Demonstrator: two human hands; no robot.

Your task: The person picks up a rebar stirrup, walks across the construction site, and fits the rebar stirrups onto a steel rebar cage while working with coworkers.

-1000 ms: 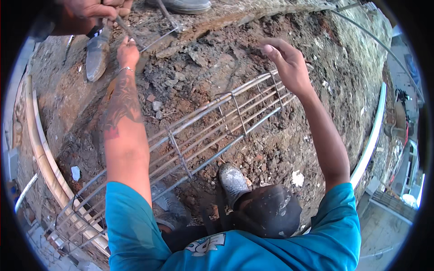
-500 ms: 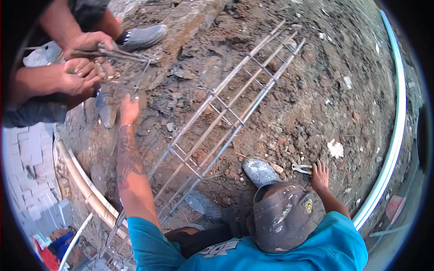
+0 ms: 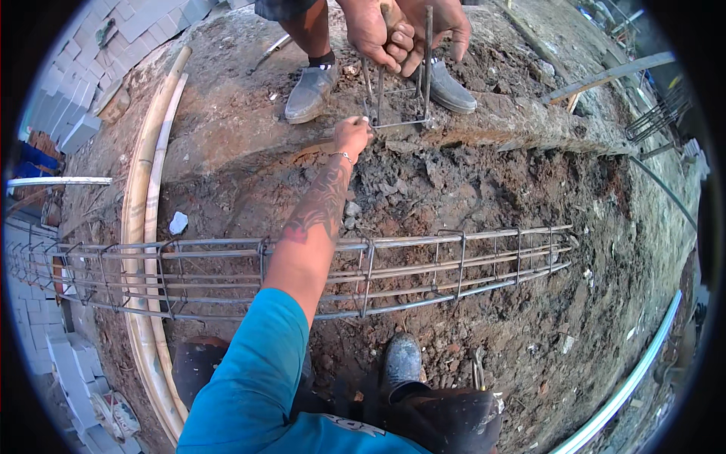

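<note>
Uneven brown soil (image 3: pixel 529 325) fills most of the ground, and pale grey blocks (image 3: pixel 136 26) are piled at about half past ten. Two bamboo poles (image 3: pixel 140 166) lie at nine o'clock, and white pipes (image 3: pixel 639 378) curve past four o'clock. Across the middle, from nine to three o'clock, there extends a long steel rebar cage (image 3: pixel 369 272), passing over the poles and under the person's left forearm. The left hand (image 3: pixel 352 135) reaches to twelve o'clock, with its fingers folded close together, and it pinches the near left corner of a thin rectangular stirrup (image 3: pixel 401 123). This stirrup is just beyond the cage, well apart from it, near the edge of a raised step of ground. Above it, a co-worker's hands (image 3: pixel 369 32) are curled about dark steel rods (image 3: pixel 429 49), between two grey shoes (image 3: pixel 311 94) at eleven and one o'clock. The right hand is outside the view, so I cannot tell its state. At five o'clock, pliers (image 3: pixel 478 369) are on the soil, near the person's dusty boot (image 3: pixel 403 359).
</note>
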